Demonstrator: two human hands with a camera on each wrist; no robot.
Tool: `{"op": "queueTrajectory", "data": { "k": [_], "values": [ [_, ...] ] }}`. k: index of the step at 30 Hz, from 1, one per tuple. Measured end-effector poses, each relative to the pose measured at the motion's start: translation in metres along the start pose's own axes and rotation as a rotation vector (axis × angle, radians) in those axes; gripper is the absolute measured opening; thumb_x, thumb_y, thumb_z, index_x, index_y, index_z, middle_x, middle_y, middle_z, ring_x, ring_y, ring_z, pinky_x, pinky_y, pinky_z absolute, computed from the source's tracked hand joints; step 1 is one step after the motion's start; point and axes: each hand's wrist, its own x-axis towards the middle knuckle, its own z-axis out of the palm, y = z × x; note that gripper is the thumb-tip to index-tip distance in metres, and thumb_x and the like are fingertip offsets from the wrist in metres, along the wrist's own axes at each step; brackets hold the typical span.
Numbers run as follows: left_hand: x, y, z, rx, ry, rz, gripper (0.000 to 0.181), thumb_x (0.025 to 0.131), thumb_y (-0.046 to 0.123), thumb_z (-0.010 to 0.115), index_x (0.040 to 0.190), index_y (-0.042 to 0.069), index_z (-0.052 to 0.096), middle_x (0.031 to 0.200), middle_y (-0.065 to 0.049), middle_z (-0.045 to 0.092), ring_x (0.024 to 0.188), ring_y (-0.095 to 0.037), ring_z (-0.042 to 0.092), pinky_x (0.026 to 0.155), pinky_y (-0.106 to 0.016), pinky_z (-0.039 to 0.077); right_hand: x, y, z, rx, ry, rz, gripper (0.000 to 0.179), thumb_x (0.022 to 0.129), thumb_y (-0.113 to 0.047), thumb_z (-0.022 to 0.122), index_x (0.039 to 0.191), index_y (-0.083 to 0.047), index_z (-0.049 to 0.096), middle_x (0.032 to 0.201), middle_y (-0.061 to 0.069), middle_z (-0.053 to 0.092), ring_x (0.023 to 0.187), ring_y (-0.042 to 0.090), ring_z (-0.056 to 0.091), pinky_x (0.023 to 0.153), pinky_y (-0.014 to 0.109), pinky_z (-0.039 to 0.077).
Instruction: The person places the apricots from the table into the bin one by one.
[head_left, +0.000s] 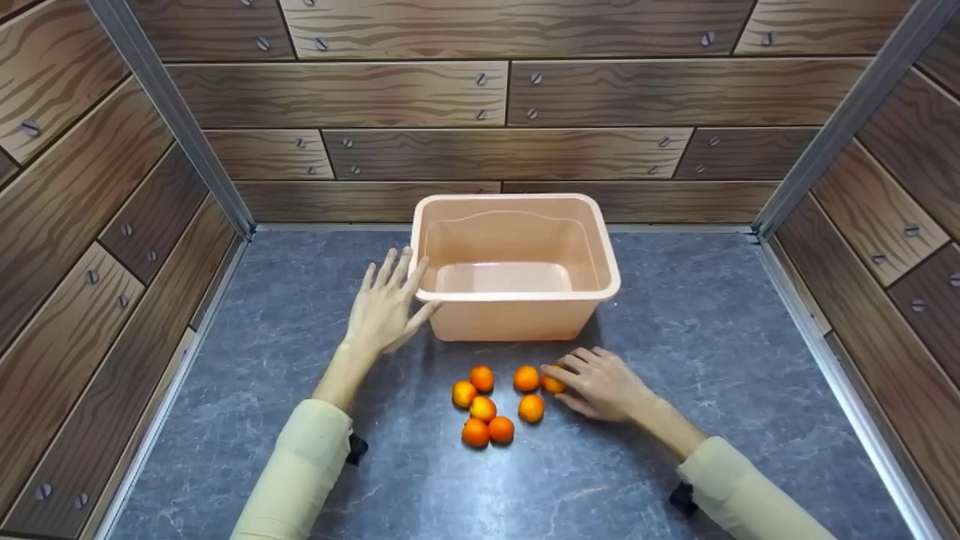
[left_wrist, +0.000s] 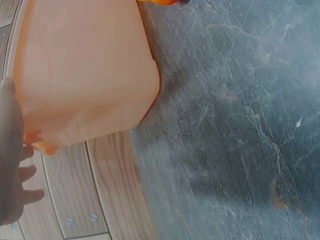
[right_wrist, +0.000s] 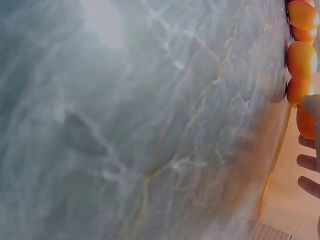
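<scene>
A peach-coloured plastic tub [head_left: 514, 321] stands at the back middle with nothing inside. My left hand [head_left: 382, 307] is spread at its left front corner, thumb and fingertips right at the rim; the left wrist view shows the tub's side wall [left_wrist: 85, 70] beside the fingers. In front of the tub, my right hand [head_left: 604, 382] holds a mandarin [head_left: 553, 379] between thumb and fingers, partly hidden by them. The right wrist view shows that mandarin [right_wrist: 306, 124] at the thumb. Just left of it lie two more mandarins [head_left: 526, 379], and a group of several mandarins [head_left: 482, 409] sits further left.
A dark grey marbled tabletop [head_left: 660, 300] lies under everything. Wood-plank-patterned walls [head_left: 495, 154] enclose it at the back and both sides, with metal strips [head_left: 825, 375] along the edges. The tub stands near the back wall.
</scene>
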Motion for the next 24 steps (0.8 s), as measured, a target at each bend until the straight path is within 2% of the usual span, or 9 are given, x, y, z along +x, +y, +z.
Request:
{"op": "queueTrajectory", "data": {
  "k": [13, 18, 24],
  "values": [
    [0.001, 0.000, 0.000, 0.014, -0.021, 0.002, 0.078, 0.104, 0.066, 0.043, 0.167, 0.023, 0.032, 0.173, -0.015, 0.033, 0.162, -0.038, 0.030, 0.128, -0.063, 0.031, 0.009, -0.001, -0.015, -0.011, 0.108, -0.038, 0.054, 0.083, -0.043, 0.086, 0.131, -0.022, 0.072, 0.108, -0.002, 0.076, 0.094, 0.021, 0.071, 0.072, 0.037, 0.059],
    [0.001, 0.000, 0.000, 0.009, -0.016, 0.003, 0.078, 0.104, 0.067, 0.044, 0.166, 0.021, 0.035, 0.173, -0.015, 0.033, 0.162, -0.038, 0.030, 0.128, -0.063, 0.031, 0.015, -0.002, -0.024, 0.011, 0.133, -0.037, 0.055, 0.083, -0.042, 0.086, 0.133, -0.022, 0.072, 0.111, -0.002, 0.076, 0.097, 0.021, 0.071, 0.075, 0.037, 0.060],
    [0.001, -0.001, 0.000, 0.010, -0.016, 0.002, 0.078, 0.104, 0.067, 0.043, 0.166, 0.020, 0.035, 0.173, -0.015, 0.033, 0.162, -0.038, 0.030, 0.127, -0.063, 0.032, 0.024, -0.002, -0.034, 0.008, 0.172, -0.059, 0.061, 0.078, -0.041, 0.090, 0.134, -0.022, 0.072, 0.112, -0.001, 0.077, 0.098, 0.022, 0.071, 0.077, 0.038, 0.060]
  ]
}}
